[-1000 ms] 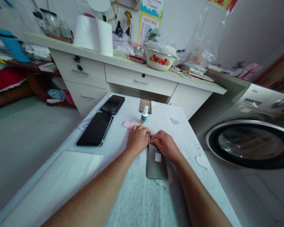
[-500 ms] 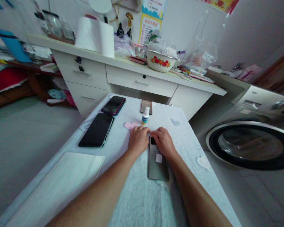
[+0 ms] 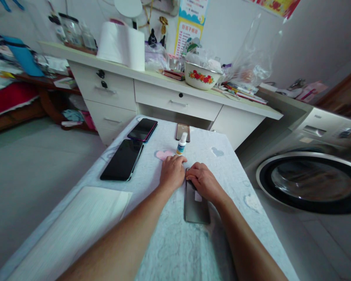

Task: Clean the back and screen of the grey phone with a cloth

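Note:
A grey phone (image 3: 196, 208) lies back up on the cloth-covered table (image 3: 175, 249), with a small white sticker on it. My left hand (image 3: 172, 173) rests with curled fingers against the phone's upper left corner. My right hand (image 3: 203, 183) lies over the phone's upper end with its fingers bunched and pressed down. Whatever is under those fingers is hidden. A small white bottle (image 3: 181, 144) stands just beyond my left hand.
Two dark phones (image 3: 123, 159) (image 3: 142, 129) lie screen up at the left. A brownish phone (image 3: 182, 130) lies at the far edge. A white sheet (image 3: 76, 222) lies near left. A cluttered white desk (image 3: 175, 99) stands behind and a washing machine (image 3: 310, 179) at the right.
My right hand has slid a little across the top of the grey phone and now covers the camera corner that showed before. My left hand has stayed in place.

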`<state>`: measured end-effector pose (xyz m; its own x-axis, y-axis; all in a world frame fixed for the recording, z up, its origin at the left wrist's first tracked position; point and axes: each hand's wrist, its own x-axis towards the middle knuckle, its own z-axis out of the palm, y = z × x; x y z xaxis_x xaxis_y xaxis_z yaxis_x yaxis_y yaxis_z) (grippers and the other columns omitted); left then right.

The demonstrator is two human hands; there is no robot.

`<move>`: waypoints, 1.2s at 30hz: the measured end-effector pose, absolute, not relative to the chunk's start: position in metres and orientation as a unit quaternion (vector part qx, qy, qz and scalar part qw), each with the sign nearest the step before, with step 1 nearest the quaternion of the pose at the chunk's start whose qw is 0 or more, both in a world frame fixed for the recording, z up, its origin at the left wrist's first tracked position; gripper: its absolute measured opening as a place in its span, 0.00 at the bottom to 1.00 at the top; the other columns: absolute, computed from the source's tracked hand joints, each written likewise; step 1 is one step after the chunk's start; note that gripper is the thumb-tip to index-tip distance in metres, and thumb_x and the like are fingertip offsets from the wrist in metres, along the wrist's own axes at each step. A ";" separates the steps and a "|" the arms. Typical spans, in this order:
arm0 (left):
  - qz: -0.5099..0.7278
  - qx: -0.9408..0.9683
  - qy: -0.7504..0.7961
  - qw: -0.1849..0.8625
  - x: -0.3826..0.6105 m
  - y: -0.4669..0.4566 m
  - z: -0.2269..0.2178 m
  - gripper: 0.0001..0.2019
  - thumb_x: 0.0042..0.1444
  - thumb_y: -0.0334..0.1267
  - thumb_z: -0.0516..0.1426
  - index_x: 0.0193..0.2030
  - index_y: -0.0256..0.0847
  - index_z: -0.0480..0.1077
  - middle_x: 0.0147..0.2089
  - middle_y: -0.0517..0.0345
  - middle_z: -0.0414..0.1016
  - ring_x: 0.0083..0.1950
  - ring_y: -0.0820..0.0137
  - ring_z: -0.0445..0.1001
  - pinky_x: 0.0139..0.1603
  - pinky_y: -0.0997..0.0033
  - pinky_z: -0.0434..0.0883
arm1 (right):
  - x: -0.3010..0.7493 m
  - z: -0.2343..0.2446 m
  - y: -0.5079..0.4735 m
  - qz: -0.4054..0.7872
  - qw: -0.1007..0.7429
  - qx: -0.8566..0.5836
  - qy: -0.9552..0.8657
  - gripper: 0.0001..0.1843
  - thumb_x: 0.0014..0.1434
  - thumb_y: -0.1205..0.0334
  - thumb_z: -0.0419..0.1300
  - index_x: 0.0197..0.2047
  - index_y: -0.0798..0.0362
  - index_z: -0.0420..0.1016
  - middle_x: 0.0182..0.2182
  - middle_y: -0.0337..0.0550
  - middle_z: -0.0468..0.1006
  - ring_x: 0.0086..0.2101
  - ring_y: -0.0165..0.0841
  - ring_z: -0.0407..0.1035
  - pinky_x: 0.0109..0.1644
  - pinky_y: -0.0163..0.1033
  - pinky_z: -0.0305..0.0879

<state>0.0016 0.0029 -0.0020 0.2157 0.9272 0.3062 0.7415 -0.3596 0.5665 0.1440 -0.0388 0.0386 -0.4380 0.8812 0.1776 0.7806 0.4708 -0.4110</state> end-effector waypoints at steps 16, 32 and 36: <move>0.295 0.771 0.546 0.143 0.002 0.003 -0.002 0.13 0.57 0.27 0.50 0.44 0.43 0.71 0.46 0.56 0.76 0.50 0.63 0.67 0.52 0.62 0.63 | 0.140 0.021 -0.030 0.084 0.245 -0.558 -0.789 0.11 0.63 0.69 0.55 0.39 0.51 0.80 0.35 0.44 0.72 0.40 0.34 0.64 0.47 0.38 0.59; 0.279 0.779 0.544 0.138 0.003 -0.001 0.000 0.07 0.55 0.40 0.58 0.40 0.44 0.69 0.45 0.57 0.74 0.49 0.62 0.66 0.50 0.62 0.60 | 0.159 0.021 -0.023 0.051 0.210 -0.625 -0.750 0.11 0.63 0.68 0.56 0.39 0.52 0.81 0.35 0.46 0.73 0.40 0.35 0.65 0.47 0.37 0.57; 0.276 0.781 0.543 0.139 0.003 -0.002 0.000 0.07 0.54 0.40 0.58 0.40 0.44 0.69 0.45 0.57 0.73 0.49 0.62 0.65 0.50 0.62 0.60 | 0.171 0.024 -0.024 0.056 0.203 -0.631 -0.746 0.10 0.62 0.69 0.56 0.37 0.53 0.80 0.33 0.46 0.73 0.39 0.36 0.65 0.47 0.38 0.57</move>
<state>0.0025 -0.0017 0.0004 0.2584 0.9246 0.2800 0.7714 -0.3720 0.5163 0.1707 -0.0241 0.0237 -0.1198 0.9653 0.2322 0.9194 0.1961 -0.3409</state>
